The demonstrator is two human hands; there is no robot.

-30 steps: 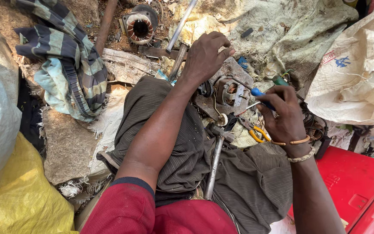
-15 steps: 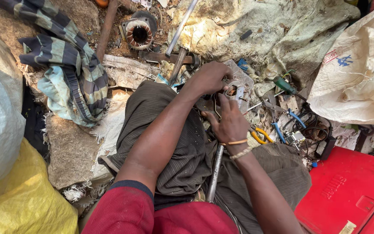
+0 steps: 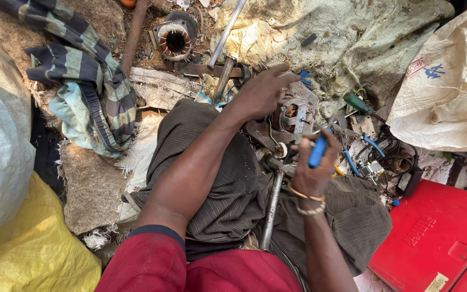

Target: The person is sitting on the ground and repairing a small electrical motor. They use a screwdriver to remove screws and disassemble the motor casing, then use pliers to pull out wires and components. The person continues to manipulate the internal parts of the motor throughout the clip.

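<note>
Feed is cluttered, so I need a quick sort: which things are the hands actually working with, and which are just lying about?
In hand:
- left hand resting on the small metal motor part
- right hand gripping the blue-handled tool

Lying about:
- striped cloth
- motor stator
- red case
- yellow sack
- green-handled screwdriver

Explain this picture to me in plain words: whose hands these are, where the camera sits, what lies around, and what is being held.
The camera sits on a person's head and looks straight down, so you see their own two arms and lap. They sit on the ground among scrap.

The left hand rests on a small metal motor part in front of the knees. The right hand grips a blue-handled tool, its fingers closed round the handle.

Around them: a long metal rod lies between the legs, a round motor winding sits further off, a striped cloth lies to the left, a yellow sack sits at lower left, and a red case at lower right. Blue-handled pliers and wires lie near the right hand.
</note>
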